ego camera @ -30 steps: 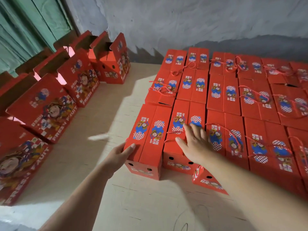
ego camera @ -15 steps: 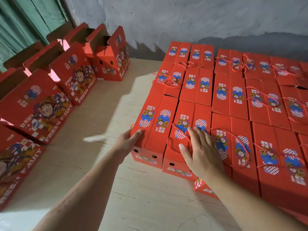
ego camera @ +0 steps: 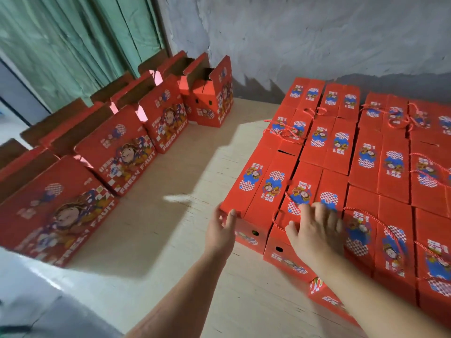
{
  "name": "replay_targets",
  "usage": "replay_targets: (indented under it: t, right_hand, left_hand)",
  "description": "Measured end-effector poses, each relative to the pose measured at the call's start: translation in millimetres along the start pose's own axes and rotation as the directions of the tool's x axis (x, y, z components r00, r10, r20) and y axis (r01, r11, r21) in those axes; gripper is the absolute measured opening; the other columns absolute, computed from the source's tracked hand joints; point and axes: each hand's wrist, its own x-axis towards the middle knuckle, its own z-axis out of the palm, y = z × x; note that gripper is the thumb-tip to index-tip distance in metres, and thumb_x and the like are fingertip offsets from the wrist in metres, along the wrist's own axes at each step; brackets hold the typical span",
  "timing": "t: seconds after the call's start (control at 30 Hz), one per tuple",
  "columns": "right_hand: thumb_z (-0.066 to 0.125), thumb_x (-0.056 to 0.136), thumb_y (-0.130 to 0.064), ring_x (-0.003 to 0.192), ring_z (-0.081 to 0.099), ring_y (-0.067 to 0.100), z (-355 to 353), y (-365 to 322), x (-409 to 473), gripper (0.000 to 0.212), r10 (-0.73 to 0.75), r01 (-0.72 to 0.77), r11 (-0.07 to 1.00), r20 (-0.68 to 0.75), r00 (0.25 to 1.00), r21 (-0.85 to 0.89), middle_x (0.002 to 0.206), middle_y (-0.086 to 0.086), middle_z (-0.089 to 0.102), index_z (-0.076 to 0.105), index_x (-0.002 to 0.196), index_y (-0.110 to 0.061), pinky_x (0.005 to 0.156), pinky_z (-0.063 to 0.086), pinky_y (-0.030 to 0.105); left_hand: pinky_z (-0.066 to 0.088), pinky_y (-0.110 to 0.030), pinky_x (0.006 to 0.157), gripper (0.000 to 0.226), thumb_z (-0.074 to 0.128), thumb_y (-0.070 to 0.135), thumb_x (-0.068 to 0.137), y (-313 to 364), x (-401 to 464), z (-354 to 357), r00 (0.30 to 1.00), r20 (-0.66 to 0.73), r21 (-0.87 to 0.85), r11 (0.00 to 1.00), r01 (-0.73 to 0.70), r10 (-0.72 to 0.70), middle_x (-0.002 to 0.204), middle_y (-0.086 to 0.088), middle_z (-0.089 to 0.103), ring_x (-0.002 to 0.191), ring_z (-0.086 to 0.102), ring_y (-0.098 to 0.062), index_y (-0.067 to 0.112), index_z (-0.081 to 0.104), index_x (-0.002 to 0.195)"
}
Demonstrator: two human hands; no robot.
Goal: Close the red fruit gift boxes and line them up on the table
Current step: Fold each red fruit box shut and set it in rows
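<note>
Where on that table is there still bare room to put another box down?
A bare strip of table runs between the open boxes along the left and the closed boxes packed tightly on the right. The near edge of the table in front of the left hand is bare too. The right hand rests on the crowded block.

Green curtain [ego camera: 61, 45] hangs upper left; mottled grey wall [ego camera: 317, 32] behind; pale floor strip [ego camera: 36, 301] lower left.
</note>
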Motion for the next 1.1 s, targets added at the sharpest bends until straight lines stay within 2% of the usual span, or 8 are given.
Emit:
replay_targets:
  t: [0.07,0.2,0.43,0.63,0.73,0.87,0.93,1.1]
  right_hand:
    - [0.072,0.082,-0.040,0.117,0.050,0.042,-1.1,-28.6,10.1,0.049,-0.083,0.085,0.991,-0.016,0.996,0.104,0.128,0.016,0.053,0.060,0.122,-0.014,0.098,0.042,0.053]
    - [0.046,0.096,-0.061,0.149,0.021,0.027,10.3,-92.6,29.1,0.064,-0.346,0.321,0.934,0.179,0.921,0.155,0.162,0.002,0.025,0.035,0.152,-0.033,0.119,0.020,0.046]
    - [0.044,0.092,-0.060,0.141,0.020,0.025,32.7,-161.7,55.1,0.054,-0.446,0.432,0.895,0.218,0.868,0.111,0.151,-0.003,0.032,0.040,0.140,-0.036,0.114,0.026,0.044]
    - [0.062,0.080,-0.061,0.141,0.030,0.028,47.9,-153.4,65.2,0.051,-0.433,0.445,0.893,0.138,0.891,-0.070,0.142,0.000,0.050,0.062,0.125,-0.038,0.108,0.031,0.055]
    - [0.055,0.083,-0.065,0.145,0.023,0.023,47.2,-158.9,64.3,0.054,-0.381,0.408,0.903,0.187,0.905,-0.136,0.146,-0.006,0.046,0.056,0.133,-0.045,0.111,0.029,0.051]
    - [0.054,0.085,-0.064,0.146,0.021,0.022,45.9,-162.4,62.1,0.058,-0.358,0.381,0.912,0.159,0.920,-0.151,0.150,-0.008,0.045,0.053,0.139,-0.045,0.112,0.029,0.050]
    - [0.052,0.085,-0.064,0.146,0.021,0.021,43.9,-162.9,62.3,0.058,-0.360,0.384,0.907,0.152,0.920,-0.175,0.149,-0.008,0.045,0.052,0.140,-0.045,0.111,0.031,0.050]
    - [0.037,0.092,-0.068,0.151,0.003,0.022,43.5,-161.5,64.0,0.064,-0.387,0.427,0.888,0.221,0.895,-0.173,0.164,-0.008,0.023,0.029,0.152,-0.047,0.119,0.021,0.049]
  left_hand:
    - [0.056,-0.039,0.097,0.029,0.055,0.035,0.104,5.2,-3.6,-16.0,1.000,-0.012,0.098,0.995,-0.009,0.011,0.120,0.013,0.071,0.109,0.068,-0.004,0.028,0.062,0.131]
    - [0.047,-0.026,0.102,0.036,0.058,0.025,0.099,29.9,2.3,-75.3,0.994,-0.055,0.370,0.927,-0.064,0.091,0.133,0.011,0.065,0.122,0.062,-0.013,0.025,0.063,0.134]
    - [0.040,-0.039,0.107,0.045,0.061,0.028,0.091,73.6,68.8,-212.2,0.938,-0.152,0.847,0.531,-0.039,0.311,0.139,-0.005,0.058,0.129,0.050,-0.029,0.021,0.061,0.136]
    - [-0.019,-0.055,0.120,0.098,0.071,0.035,0.092,85.9,144.7,-338.2,0.866,-0.440,0.886,0.274,0.375,0.239,0.170,-0.014,-0.004,0.156,-0.007,-0.039,0.034,0.002,0.162]
    - [0.004,-0.058,0.125,0.110,0.071,0.019,0.091,68.9,151.9,-382.6,0.823,-0.565,0.809,0.242,0.536,0.063,0.169,-0.015,0.009,0.154,0.012,-0.042,0.029,-0.013,0.161]
    - [0.045,-0.045,0.093,0.074,0.058,-0.004,0.087,45.9,153.3,-398.7,0.857,-0.412,0.907,0.234,0.351,0.311,0.134,-0.008,0.053,0.117,0.052,-0.032,0.027,0.035,0.149]
    - [0.047,-0.037,0.070,0.056,0.058,-0.004,0.090,43.4,150.6,-397.5,0.864,-0.373,0.918,0.268,0.291,0.338,0.123,-0.005,0.059,0.103,0.057,-0.028,0.027,0.052,0.137]
    - [0.044,-0.034,0.063,0.038,0.060,0.007,0.095,45.2,125.9,-377.3,0.895,-0.299,0.946,0.223,0.234,0.332,0.110,-0.003,0.063,0.094,0.060,-0.026,0.029,0.061,0.126]
